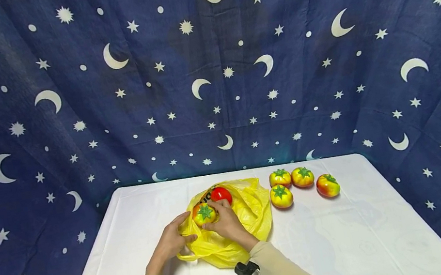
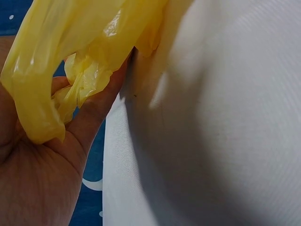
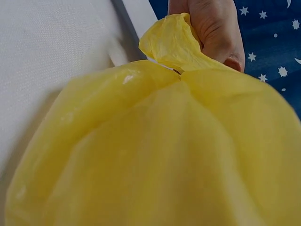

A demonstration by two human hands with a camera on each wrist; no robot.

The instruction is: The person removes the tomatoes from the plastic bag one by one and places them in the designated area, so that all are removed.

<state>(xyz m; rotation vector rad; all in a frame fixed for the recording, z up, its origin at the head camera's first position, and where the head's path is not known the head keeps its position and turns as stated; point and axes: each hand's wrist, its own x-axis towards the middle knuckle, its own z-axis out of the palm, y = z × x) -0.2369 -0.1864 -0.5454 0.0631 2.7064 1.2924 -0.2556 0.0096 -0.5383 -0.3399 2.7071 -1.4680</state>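
A yellow plastic bag [image 1: 255, 207] lies spread with its mouth toward me in the head view. My right hand [image 1: 227, 222] reaches over it and grips a yellow-and-red tomato [image 1: 204, 215] with a green star-shaped top, at the bag's left side. Just behind sits a glossy red round fruit [image 1: 221, 195] inside the bag. My left hand [image 1: 173, 239] holds the bag's left edge; in the left wrist view crumpled yellow plastic [image 2: 87, 77] lies between its thumb and fingers. The right wrist view is mostly filled by the bag [image 3: 141, 155].
To the right of the bag, several tomatoes sit on the white table [image 1: 375, 238]: a cluster with one yellow tomato [image 1: 281, 197] in front, and a redder tomato [image 1: 327, 186] farther right. A dark blue curtain [image 1: 207, 61] with moons and stars hangs behind the table.
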